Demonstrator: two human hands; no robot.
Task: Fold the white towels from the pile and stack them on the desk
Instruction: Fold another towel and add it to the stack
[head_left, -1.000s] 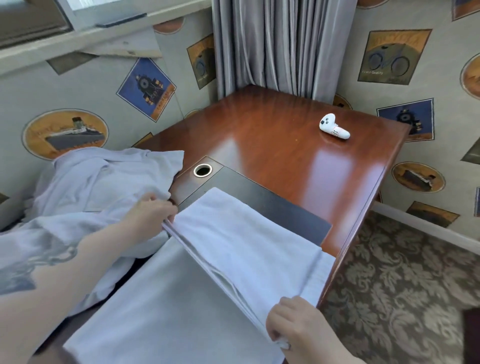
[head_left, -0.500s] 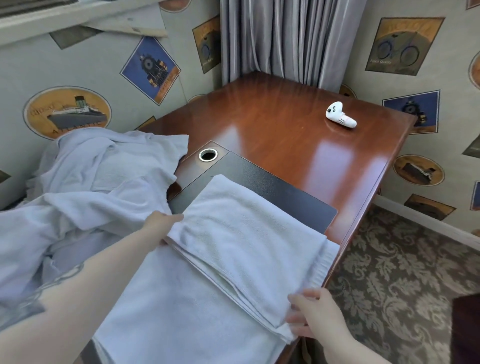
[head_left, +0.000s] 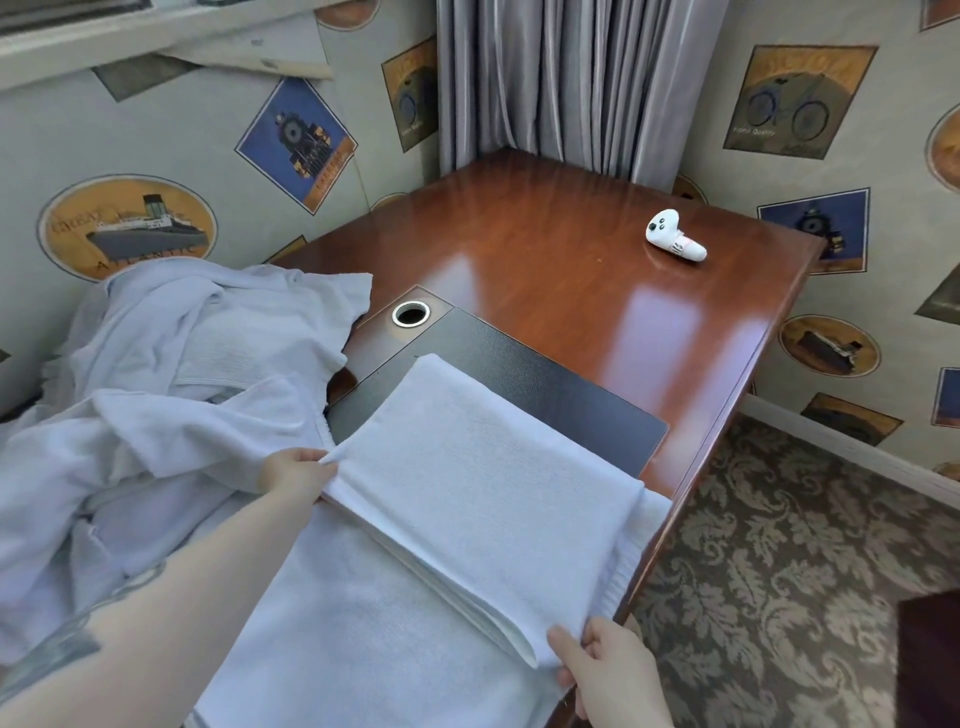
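A white towel (head_left: 467, 488) lies on the wooden desk (head_left: 545, 249), its far half folded back over the near half. My left hand (head_left: 296, 475) pinches the folded layers at their left corner. At the right corner, near the desk's edge, my right hand (head_left: 597, 670) grips the same fold. The flat lower part of the towel (head_left: 363, 649) spreads toward me. A loose pile of white towels (head_left: 171, 374) lies crumpled to the left against the wall.
A black desk mat (head_left: 545, 384) shows beyond the towel, with a round cable hole (head_left: 410, 314) beside it. A white handheld controller (head_left: 674, 242) rests at the far right. Grey curtains (head_left: 561, 83) hang behind the desk. Patterned carpet (head_left: 779, 571) lies right.
The folded half has been laid down flatter on the towel. Both hands shifted along the fold's corners, the right one moving out to the desk's edge. The camera tilted down slightly.
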